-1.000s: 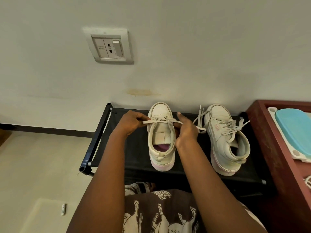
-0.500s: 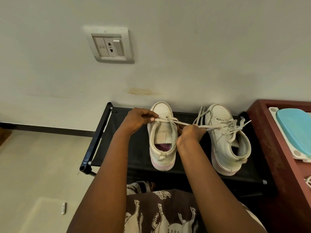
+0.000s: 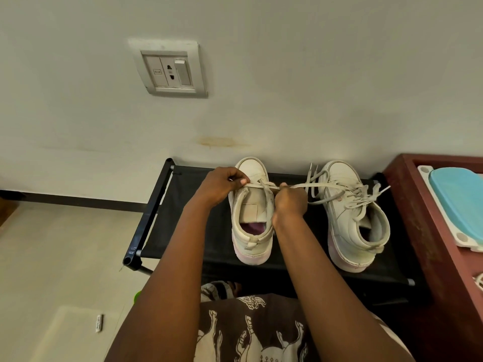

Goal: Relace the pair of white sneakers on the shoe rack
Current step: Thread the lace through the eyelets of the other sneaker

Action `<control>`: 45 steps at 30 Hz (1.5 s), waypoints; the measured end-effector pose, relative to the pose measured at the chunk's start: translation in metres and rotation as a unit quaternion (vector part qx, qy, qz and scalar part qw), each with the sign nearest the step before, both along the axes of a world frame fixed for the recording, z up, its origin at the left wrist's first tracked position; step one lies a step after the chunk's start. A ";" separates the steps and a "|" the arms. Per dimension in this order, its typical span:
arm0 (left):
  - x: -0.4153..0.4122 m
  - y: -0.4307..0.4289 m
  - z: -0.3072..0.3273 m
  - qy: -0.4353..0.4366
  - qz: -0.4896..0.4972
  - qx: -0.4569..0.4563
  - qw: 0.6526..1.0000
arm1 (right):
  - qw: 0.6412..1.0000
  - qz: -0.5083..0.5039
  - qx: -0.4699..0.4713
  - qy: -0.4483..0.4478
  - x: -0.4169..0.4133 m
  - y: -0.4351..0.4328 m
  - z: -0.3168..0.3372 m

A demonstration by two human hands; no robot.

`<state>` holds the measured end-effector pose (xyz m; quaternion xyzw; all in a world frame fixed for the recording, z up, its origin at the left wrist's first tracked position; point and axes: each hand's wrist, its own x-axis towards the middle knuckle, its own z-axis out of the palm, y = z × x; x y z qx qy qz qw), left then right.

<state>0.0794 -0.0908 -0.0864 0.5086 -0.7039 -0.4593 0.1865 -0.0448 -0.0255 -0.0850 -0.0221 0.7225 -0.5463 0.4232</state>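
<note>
Hands pull a lace [image 3: 261,186] taut across the left sneaker [image 3: 249,220]: the left hand [image 3: 222,184] pinches one end, the right hand [image 3: 290,205] clenches round the other. Just beside it, the right sneaker [image 3: 352,218] trails loose laces toward the right hand. Both stand on the black rack [image 3: 183,205], toes to the wall [image 3: 313,87]. A cabinet [image 3: 418,231] with a blue tray [image 3: 457,199] stands beside the rack; a socket [image 3: 170,69] sits above.

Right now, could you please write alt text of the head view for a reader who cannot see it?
The left hand and right hand each pinch a lace, pulled taut across a white sneaker on a black rack. A second sneaker, loosely laced, stands beside it, toes toward the wall.
</note>
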 end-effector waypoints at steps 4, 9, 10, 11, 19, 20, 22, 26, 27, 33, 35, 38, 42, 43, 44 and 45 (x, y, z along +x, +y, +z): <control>-0.004 0.002 0.000 -0.011 -0.004 -0.005 1.000 | 0.999 -0.039 -0.012 -0.020 0.000 0.001 0.001; 0.004 -0.001 0.001 -0.011 0.016 -0.020 1.000 | 0.988 -0.035 -0.053 -0.143 0.001 0.007 0.011; 0.005 -0.002 0.001 -0.010 0.016 -0.022 1.000 | 0.987 -0.019 -0.058 -0.149 0.001 0.008 0.012; 0.006 -0.002 0.001 -0.007 0.011 -0.021 1.000 | 0.988 -0.003 -0.056 -0.147 0.002 0.008 0.011; -0.001 -0.002 0.006 0.018 -0.017 0.086 0.996 | 0.998 0.032 0.018 0.041 0.004 -0.002 0.000; -0.002 -0.003 0.006 0.016 -0.013 0.098 0.995 | 0.998 0.036 0.021 0.057 0.006 -0.002 0.000; -0.005 -0.001 0.007 0.011 -0.010 0.104 0.994 | 0.997 0.028 0.019 0.063 0.008 -0.001 0.002; -0.004 0.001 0.010 0.006 -0.018 0.081 0.997 | 0.997 -0.054 0.005 -0.052 0.001 0.008 0.004; -0.003 0.001 0.010 -0.002 -0.020 0.077 0.997 | 0.992 -0.079 0.008 -0.097 -0.003 0.010 0.004; -0.004 0.001 0.010 -0.026 0.007 0.019 0.999 | 0.992 -0.021 0.052 -0.113 -0.017 0.018 0.001; -0.009 0.002 0.013 -0.009 0.021 -0.017 1.000 | 0.992 0.028 0.114 0.043 -0.015 0.021 0.000; -0.019 0.004 0.014 -0.021 0.006 -0.051 0.998 | 0.904 0.108 0.168 0.377 -0.005 0.026 -0.001; -0.030 0.005 0.012 -0.070 -0.033 -0.049 0.996 | 0.805 0.100 0.188 0.554 0.006 0.024 0.006; -0.031 0.005 0.011 -0.074 -0.036 -0.043 0.996 | 0.812 0.097 0.196 0.541 0.006 0.023 0.008; -0.031 0.004 0.011 -0.076 -0.039 -0.038 0.996 | 0.818 0.092 0.197 0.532 0.005 0.023 0.010; -0.031 0.003 0.011 -0.078 -0.040 -0.032 0.996 | 0.821 0.099 0.186 0.531 0.004 0.023 0.011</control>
